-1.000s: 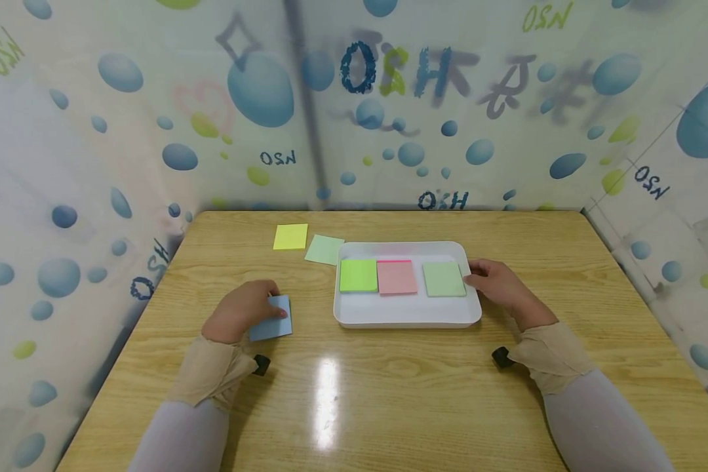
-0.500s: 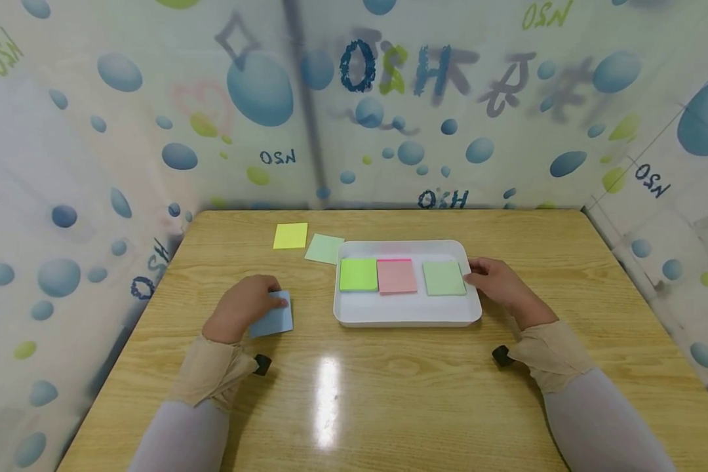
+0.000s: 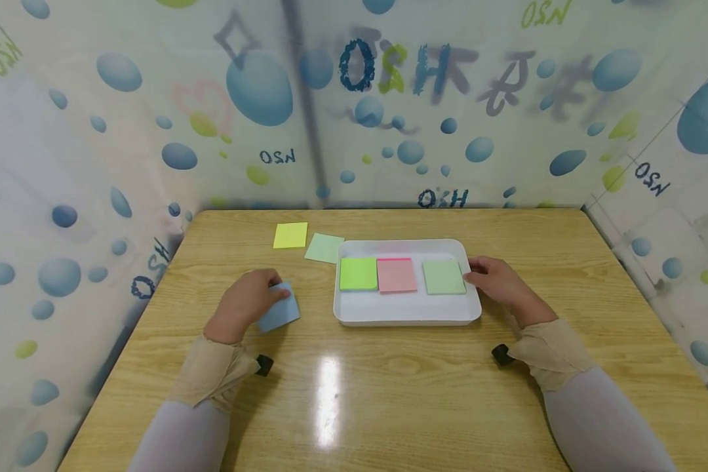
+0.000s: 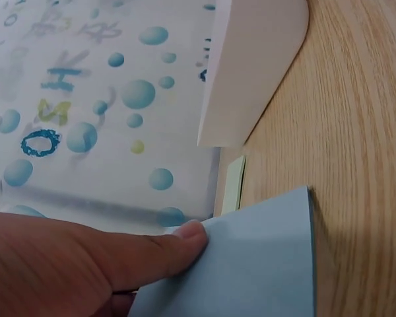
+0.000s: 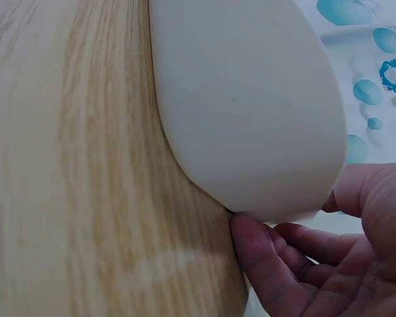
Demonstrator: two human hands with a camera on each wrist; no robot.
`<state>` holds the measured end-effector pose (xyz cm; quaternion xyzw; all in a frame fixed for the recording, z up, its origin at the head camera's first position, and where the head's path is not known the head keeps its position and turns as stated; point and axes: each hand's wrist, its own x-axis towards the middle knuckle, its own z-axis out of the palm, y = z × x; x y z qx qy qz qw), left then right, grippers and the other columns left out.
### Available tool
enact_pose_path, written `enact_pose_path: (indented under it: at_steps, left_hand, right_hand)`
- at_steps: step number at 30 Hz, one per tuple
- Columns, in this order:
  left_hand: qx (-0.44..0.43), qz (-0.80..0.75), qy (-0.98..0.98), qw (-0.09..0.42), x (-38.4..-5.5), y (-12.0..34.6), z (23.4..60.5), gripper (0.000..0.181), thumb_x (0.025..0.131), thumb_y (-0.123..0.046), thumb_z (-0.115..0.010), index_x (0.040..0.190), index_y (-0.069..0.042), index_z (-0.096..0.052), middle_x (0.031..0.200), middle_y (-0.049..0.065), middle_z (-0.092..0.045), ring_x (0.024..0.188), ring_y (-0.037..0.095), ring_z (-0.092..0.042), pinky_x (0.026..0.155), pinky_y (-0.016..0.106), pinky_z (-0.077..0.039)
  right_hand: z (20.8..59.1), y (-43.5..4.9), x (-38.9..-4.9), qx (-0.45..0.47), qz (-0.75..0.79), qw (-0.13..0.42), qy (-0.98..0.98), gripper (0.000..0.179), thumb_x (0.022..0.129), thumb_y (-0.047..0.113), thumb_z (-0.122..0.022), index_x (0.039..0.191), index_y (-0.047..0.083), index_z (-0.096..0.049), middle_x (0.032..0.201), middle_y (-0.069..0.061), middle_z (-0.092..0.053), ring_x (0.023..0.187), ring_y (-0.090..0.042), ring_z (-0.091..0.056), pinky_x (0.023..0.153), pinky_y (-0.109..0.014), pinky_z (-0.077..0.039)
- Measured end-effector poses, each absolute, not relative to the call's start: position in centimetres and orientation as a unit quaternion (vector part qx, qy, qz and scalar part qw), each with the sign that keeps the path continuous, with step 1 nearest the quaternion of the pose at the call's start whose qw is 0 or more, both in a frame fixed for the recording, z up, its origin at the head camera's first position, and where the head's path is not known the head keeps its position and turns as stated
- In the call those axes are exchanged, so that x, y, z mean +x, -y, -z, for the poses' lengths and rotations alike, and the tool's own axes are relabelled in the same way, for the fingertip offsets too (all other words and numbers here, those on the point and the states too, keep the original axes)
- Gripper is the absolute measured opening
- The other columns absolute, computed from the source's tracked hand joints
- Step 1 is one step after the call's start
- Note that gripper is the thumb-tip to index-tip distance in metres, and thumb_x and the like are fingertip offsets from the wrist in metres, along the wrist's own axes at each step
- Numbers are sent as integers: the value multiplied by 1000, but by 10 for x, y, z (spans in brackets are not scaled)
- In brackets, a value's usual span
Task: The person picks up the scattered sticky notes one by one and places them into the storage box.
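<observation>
My left hand (image 3: 246, 303) pinches a pad of light blue sticky notes (image 3: 280, 314), thumb on its top face. In the left wrist view the blue pad (image 4: 257, 251) looks slightly lifted along one edge; whether it is fully off the table cannot be told. At the right end of a white tray (image 3: 407, 316), my right hand (image 3: 501, 285) holds the rim, thumb over the edge and fingers against the outer wall (image 5: 251, 132). Inside the tray lie a lime-green pad (image 3: 358, 274), a pink pad (image 3: 396, 276) and a pale green pad (image 3: 444, 277).
Behind the left hand, a yellow sticky note pad (image 3: 290, 235) lies on the wooden table (image 3: 413, 393). Beside it a pale green sticky note pad (image 3: 324, 248) sits at the tray's back left corner. A curtain with blue bubbles (image 3: 259, 92) hangs behind the table.
My left hand has moved slightly away from me, and the blue pad has shifted forward and right and turned a little. The right hand and the tray stay in place.
</observation>
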<state>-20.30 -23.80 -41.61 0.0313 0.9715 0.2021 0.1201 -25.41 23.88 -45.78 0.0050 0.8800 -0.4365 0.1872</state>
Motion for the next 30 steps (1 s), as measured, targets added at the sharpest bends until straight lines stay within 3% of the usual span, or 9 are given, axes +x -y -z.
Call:
enact_pose_path:
  at_steps: [5,12,16,24,30]
  left_hand:
    - [34,-223,-968,110,-202,233,411,30,103,-28,-66,117,-2,-67,101,13,-71,78,20,-56,69,34,-46]
    - [30,-235,-968,85,-199,227,405,30,105,-26,-62,121,0,-64,108,16,-72,85,22,-63,73,37,-52]
    - [26,-253,-965,66,-199,222,399,24,106,-23,-60,116,-1,-63,102,15,-69,81,23,-60,70,36,-48]
    - [5,-299,-954,2,-206,201,379,34,108,-22,-56,129,3,-59,121,20,-68,98,31,-66,82,43,-54]
    - [-8,-345,-938,-34,-212,179,373,31,106,-22,-60,127,0,-61,118,19,-68,98,31,-64,83,44,-55]
  right_hand:
    - [459,-240,-255,5,442,187,-877,57,107,21,-53,157,-4,-38,154,-28,-46,135,-39,-46,117,-56,-41]
    - [459,-241,-254,1,447,183,-876,57,107,20,-54,156,-4,-39,154,-28,-46,136,-39,-47,116,-55,-42]
    - [458,-241,-253,-5,449,184,-874,57,107,19,-54,156,-6,-39,153,-29,-47,135,-39,-47,115,-54,-43]
    - [456,-240,-253,0,448,188,-874,58,107,19,-53,157,-5,-36,153,-28,-46,134,-38,-48,115,-54,-43]
    - [456,-239,-253,-5,446,187,-875,59,108,20,-53,157,-6,-36,153,-29,-46,133,-38,-48,114,-53,-44]
